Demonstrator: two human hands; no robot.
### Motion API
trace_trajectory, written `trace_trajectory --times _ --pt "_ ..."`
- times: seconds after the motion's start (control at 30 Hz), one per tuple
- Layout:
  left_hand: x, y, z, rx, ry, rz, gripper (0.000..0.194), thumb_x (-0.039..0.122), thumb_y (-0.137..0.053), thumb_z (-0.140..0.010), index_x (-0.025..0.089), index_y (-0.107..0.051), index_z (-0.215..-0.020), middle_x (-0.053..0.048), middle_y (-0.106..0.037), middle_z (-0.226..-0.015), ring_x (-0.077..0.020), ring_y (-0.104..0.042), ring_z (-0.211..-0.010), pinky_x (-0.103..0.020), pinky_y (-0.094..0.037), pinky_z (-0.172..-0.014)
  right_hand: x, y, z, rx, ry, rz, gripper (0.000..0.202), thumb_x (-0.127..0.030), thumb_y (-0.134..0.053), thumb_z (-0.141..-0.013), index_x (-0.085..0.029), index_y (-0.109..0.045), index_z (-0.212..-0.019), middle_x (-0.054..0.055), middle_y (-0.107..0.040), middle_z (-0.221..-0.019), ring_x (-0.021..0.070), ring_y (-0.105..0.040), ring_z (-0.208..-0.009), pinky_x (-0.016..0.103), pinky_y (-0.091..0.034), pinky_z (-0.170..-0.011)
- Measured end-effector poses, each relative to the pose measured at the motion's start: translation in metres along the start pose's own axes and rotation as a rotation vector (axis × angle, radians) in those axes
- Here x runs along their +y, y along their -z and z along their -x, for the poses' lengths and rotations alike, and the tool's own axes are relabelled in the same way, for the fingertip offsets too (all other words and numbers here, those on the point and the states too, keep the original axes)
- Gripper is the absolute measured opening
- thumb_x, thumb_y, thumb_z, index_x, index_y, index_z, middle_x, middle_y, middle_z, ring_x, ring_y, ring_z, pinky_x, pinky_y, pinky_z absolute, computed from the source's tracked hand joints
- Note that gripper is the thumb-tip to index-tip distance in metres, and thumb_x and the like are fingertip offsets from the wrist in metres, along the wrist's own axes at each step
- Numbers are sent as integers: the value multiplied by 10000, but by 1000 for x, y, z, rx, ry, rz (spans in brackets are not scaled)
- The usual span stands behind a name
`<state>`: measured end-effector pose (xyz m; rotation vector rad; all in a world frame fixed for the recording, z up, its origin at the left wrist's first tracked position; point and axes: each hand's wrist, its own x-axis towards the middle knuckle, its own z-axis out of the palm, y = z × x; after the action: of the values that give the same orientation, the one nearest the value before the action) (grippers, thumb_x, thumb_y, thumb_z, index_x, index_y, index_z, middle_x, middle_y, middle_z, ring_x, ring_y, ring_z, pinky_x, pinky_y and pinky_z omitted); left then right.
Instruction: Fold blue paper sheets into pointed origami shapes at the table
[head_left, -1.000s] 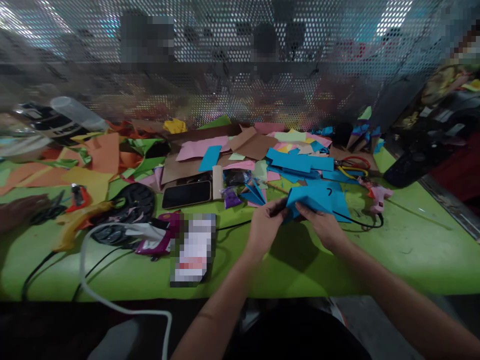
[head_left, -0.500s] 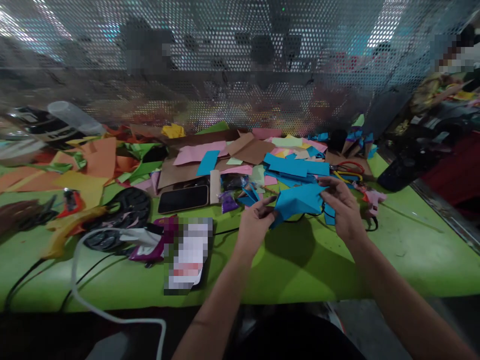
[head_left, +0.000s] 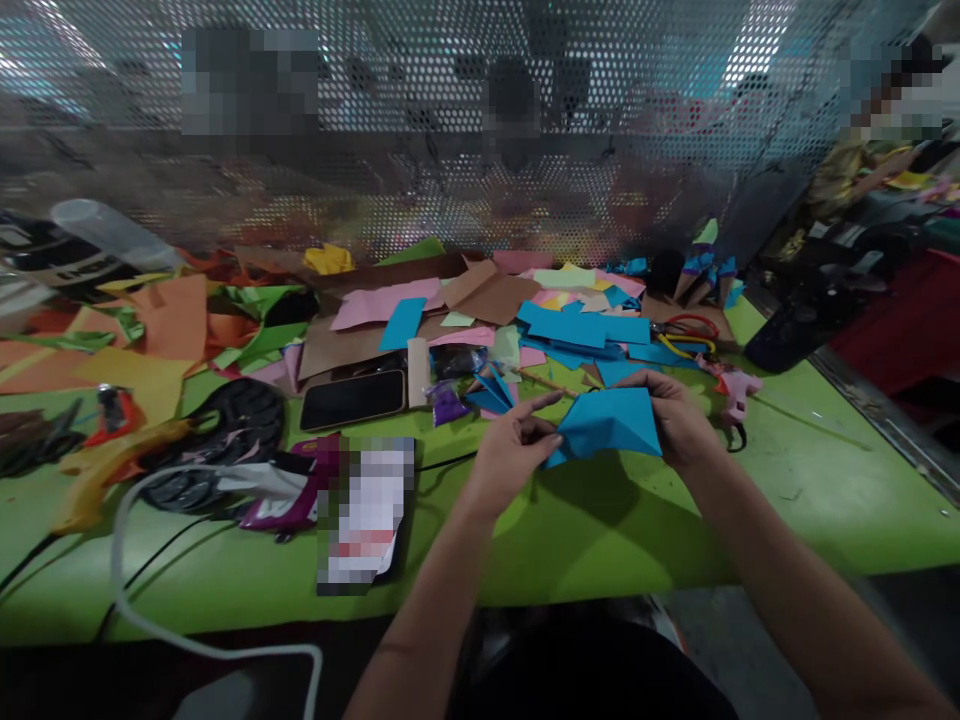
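A piece of blue paper (head_left: pixel 611 425), creased and bent, is held in the air above the green table (head_left: pixel 585 545). My left hand (head_left: pixel 514 445) pinches its left edge between thumb and fingers, the index finger stretched out along it. On the other side, my right hand (head_left: pixel 679 420) grips the right edge, with part of its fingers hidden behind the sheet. Just beyond the hands lie a stack of blue paper strips (head_left: pixel 581 325) and scissors with red and yellow handles (head_left: pixel 686 335). A small folded blue paper piece (head_left: pixel 491 388) rests left of them.
A phone (head_left: pixel 352 400) lies left of centre, near a purple packet (head_left: pixel 446 403). Further left are a yellow glue gun (head_left: pixel 112 460), a black round tray (head_left: pixel 247 425) and a white cable (head_left: pixel 120 560). A pink glue gun (head_left: pixel 739 392) and dark bottle (head_left: pixel 795 315) stand right. Perforated metal (head_left: pixel 420 180) rises behind.
The blue paper has been turned, so a broader, flatter face shows. My right hand has shifted slightly down along its right edge. The view has swung slightly right.
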<state>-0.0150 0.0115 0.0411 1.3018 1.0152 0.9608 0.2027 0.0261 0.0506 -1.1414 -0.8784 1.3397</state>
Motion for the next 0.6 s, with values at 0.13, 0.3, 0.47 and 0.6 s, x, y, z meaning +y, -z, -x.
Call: trace_trajectory --times 0.13,0.3,0.47,0.6 --pt "-3 2 1 54 -56 -133 589 200 -654 -782 165 -575 -1365 13 -611 -710 -132 -555 -709 -245 -430 -652 -4 7 -3 4 139 215 208 -310 -781 -605 -220 -758 -791 35 -754 -792 222 -683 -754 351 -533 -690" --pt "-9 -1 1 96 -125 -325 616 142 -580 -799 236 -540 -1406 8 -663 -795 -143 -610 -763 -246 -449 -699 -14 9 3 -44 520 616 294 -383 -624 -864 -282 -734 -1117 46 -726 -1163 272 -606 -1151 440 -432 -999" --pt "-8 -5 3 53 -171 -478 666 57 -525 -771 297 -557 -1391 15 -698 -841 -141 -637 -768 -249 -456 -731 -9 -2 7 -241 569 964 293 -424 -712 -823 -283 -753 -1077 55 -750 -1076 287 -601 -1072 435 -423 -955" --pt "-8 -5 3 -22 -185 -434 625 104 -553 -811 293 -540 -1406 11 -686 -836 -139 -619 -759 -246 -460 -726 -3 0 3 -253 409 919 191 -413 -741 -778 -241 -776 -855 52 -757 -908 261 -643 -918 368 -458 -815"
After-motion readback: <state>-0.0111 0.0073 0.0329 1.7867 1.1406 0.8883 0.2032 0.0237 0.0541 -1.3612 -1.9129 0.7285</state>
